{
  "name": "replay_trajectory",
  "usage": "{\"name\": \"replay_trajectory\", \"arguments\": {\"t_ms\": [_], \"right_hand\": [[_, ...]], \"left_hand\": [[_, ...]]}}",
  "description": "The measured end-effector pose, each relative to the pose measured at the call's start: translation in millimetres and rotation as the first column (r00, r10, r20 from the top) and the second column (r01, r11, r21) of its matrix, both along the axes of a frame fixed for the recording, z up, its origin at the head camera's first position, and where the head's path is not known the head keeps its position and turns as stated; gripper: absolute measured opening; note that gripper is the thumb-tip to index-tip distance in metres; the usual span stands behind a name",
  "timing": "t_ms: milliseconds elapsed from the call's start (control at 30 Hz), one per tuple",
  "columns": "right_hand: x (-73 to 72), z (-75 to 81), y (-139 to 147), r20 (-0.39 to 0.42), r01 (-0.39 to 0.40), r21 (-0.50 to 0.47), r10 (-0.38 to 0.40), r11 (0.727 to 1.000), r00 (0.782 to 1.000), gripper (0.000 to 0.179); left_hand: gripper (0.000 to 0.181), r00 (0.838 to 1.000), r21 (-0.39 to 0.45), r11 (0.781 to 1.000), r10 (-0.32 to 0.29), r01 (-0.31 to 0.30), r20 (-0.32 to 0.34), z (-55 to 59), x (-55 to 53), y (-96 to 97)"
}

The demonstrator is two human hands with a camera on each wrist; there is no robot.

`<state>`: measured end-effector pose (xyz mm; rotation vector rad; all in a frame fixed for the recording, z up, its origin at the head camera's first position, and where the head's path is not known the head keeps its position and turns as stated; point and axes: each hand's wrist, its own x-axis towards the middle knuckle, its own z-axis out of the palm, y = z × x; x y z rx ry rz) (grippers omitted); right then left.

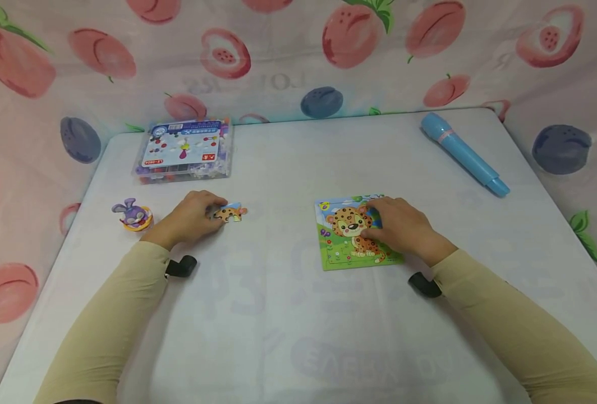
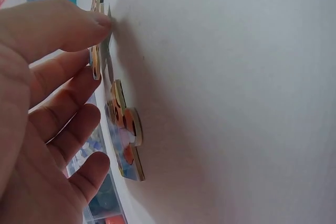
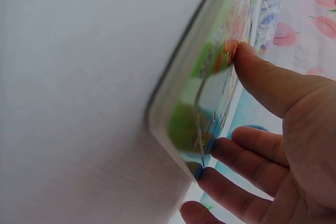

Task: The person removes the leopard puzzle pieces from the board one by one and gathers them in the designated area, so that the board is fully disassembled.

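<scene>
My left hand (image 1: 191, 220) pinches a leopard-print jigsaw piece (image 2: 96, 51) between thumb and index finger, the other fingers spread loosely. A second jigsaw piece (image 2: 125, 135) lies just past it on the table; in the head view orange spotted jigsaw pieces (image 1: 229, 212) show at the fingertips, partly hidden by the hand. My right hand (image 1: 404, 227) rests on the right side of a square leopard puzzle (image 1: 346, 247). In the right wrist view its thumb (image 3: 257, 69) touches the picture, and the fingers reach the puzzle's edge. The hand covers the puzzle's upper right part.
A clear plastic box (image 1: 183, 150) of small coloured parts stands at the back left. Nearer the left edge sits a purple rabbit toy (image 1: 134, 215) with a yellow-orange rim. At the back right lies a blue microphone-shaped object (image 1: 464, 154). Fruit-print cloth rises behind the white table (image 1: 278, 314).
</scene>
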<state>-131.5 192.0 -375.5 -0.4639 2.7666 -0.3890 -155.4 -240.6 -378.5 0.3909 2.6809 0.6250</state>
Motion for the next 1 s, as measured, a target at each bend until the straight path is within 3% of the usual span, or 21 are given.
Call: {"name": "replay_trajectory", "arguments": {"t_ms": [267, 533, 1000], "right_hand": [[-0.5, -0.8, 0.7, 0.004, -0.001, -0.003, 0.001, 1.0, 1.0, 0.068], [0.5, -1.9, 0.9, 0.006, 0.002, -0.013, -0.002, 1.0, 1.0, 0.069], [0.2, -1.9, 0.5, -0.006, 0.007, -0.006, -0.007, 1.0, 1.0, 0.069]], "left_hand": [[0.049, 0.999, -0.006, 1.0, 0.015, -0.015, 0.034, 0.8, 0.6, -1.3], [0.046, 1.0, 0.038, 0.999, 0.017, -0.018, 0.02, -1.9, 0.7, 0.7], [0.047, 0.999, 0.03, 0.999, 0.029, -0.03, 0.027, -1.9, 0.4, 0.9]]}}
